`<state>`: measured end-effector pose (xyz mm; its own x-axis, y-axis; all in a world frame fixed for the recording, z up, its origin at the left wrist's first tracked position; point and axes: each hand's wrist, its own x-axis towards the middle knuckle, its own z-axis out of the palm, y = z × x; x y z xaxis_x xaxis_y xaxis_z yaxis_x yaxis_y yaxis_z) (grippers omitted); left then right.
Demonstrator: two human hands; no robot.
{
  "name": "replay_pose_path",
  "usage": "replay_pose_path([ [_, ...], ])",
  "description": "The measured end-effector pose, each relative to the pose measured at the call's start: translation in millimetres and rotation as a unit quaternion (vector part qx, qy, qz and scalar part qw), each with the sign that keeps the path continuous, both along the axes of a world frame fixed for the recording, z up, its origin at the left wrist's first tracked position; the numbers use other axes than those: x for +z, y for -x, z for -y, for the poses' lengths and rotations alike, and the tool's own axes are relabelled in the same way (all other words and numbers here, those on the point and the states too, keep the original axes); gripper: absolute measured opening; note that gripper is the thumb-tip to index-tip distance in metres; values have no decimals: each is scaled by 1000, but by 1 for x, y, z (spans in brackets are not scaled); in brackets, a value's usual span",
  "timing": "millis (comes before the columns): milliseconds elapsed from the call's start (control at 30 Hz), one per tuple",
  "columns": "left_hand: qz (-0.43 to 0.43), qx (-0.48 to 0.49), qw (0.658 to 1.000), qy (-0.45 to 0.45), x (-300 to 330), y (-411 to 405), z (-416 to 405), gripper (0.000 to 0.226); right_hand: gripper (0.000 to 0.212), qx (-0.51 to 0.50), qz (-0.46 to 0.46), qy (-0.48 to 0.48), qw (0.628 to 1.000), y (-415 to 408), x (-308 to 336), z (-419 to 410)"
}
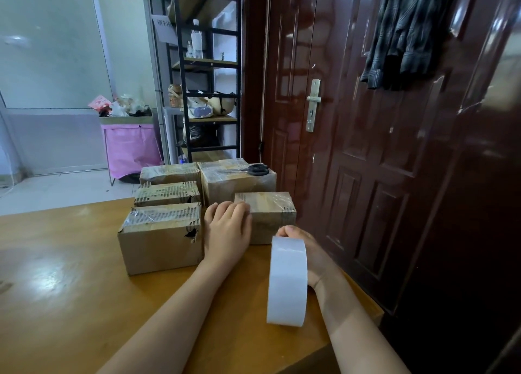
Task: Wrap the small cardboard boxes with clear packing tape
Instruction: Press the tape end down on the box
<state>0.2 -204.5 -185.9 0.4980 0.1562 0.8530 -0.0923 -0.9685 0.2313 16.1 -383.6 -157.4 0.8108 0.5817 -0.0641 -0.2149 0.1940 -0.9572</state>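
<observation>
Nearest the camera, the right hand [303, 249] is gripping a roll of clear packing tape [287, 282], fingers curled over its top edge from behind. The roll is standing on its rim, its broad band facing the viewer and its core axis running left to right; the band is looking milky white and glossy. It is hanging just above the right edge of the wooden surface [64, 283].

Just beyond, the left hand [227, 227] is lying flat with straight fingers pressing against the left side of a small taped box [267, 212], grasping nothing. That box is sitting near the right edge of the surface, its long axis running left to right, its top shining with tape.

Left of the hand, a torn cardboard box [162, 239] is showing bare corrugated ridges along its top, a strip of tape and a ragged hole at the upper right corner. Behind it, two more ridged boxes [167, 193] are lining up toward the far edge. Farthest back, a larger taped box [236, 181] is carrying black-handled scissors [251, 170], blades pointing left.
</observation>
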Motion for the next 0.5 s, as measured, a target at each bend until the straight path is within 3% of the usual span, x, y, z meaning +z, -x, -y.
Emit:
replay_pose_path([
  [167, -116, -66, 988, 82, 6, -10, 0, 47, 27, -11, -14, 10, 1000, 1, 0, 0],
  [233, -151, -75, 984, 60, 3, -12, -1, 46, 26, -24, -9, 35, 999, 2, 2, 0],
  [500, -47, 42, 988, -139, -4, -4, 10, 37, 34, -32, 16, 46, 998, 8, 7, 1],
])
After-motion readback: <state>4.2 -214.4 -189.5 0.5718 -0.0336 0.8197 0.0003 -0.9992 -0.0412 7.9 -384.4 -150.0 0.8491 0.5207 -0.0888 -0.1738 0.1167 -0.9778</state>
